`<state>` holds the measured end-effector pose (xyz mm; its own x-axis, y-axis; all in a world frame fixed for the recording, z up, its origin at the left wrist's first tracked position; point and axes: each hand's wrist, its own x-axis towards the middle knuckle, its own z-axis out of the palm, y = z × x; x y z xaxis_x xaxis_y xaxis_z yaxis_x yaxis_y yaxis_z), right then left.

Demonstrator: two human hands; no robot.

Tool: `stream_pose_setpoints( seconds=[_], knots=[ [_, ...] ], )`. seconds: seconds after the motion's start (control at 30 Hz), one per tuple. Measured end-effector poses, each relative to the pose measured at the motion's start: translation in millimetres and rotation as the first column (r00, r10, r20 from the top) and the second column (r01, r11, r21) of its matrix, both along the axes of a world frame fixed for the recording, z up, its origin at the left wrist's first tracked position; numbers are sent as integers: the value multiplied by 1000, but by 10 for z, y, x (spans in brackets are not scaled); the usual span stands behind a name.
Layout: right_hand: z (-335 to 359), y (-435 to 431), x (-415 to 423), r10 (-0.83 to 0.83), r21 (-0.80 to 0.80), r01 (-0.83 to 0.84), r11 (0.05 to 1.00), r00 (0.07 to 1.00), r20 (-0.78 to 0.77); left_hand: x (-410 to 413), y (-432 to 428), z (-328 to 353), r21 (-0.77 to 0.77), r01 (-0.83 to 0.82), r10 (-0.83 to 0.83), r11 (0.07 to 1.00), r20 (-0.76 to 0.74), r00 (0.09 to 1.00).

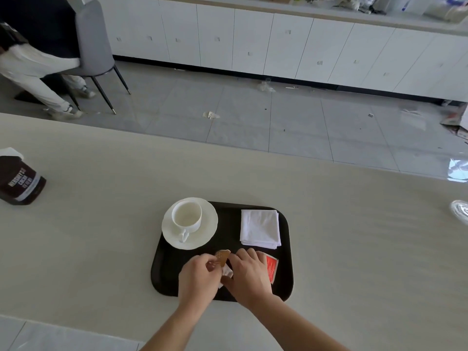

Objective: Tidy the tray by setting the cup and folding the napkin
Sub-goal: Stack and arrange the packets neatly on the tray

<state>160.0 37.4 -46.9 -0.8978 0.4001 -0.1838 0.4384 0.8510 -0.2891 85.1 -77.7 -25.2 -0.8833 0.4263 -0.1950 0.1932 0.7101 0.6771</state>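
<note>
A black tray (162, 264) lies on the pale table. At its far left a white cup (187, 216) stands upright on a white saucer (210, 224), handle toward me. A folded white napkin (260, 228) rests at the far right of the tray. Over the tray's near edge, my left hand (198, 279) pinches a brown packet (222, 257). My right hand (249, 273) lies beside it, fingers on a white packet (227, 272), partly covering a red packet (271, 267). Whether the right hand grips the white packet is unclear.
A dark cocoa container (20, 181) stands on the table's far left. A clear glass object (459, 210) shows at the right edge. Beyond the table are tiled floor with litter, white cabinets, and a person seated on a grey chair (93, 41).
</note>
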Motion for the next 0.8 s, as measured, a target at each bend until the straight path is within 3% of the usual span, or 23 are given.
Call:
stream_pose_setpoints(
  seconds=[0.2,0.37,0.53,0.8],
  knots=[
    [4,-32,-74,-66,-43,66,997,998,8,-15,-169,-202,-213,147,-175,966,-118,978],
    [65,44,-41,74,-64,-72,995,997,20,18,-136,-156,-168,137,-154,976,-91,984],
    [88,149,104,-15,-69,8,998,995,-99,-48,-145,-183,-98,83,-92,992,-89,992],
    [48,459,465,114,-12,-114,993,993,-11,-26,-23,-183,-127,113,-116,985,-21,993]
  ],
)
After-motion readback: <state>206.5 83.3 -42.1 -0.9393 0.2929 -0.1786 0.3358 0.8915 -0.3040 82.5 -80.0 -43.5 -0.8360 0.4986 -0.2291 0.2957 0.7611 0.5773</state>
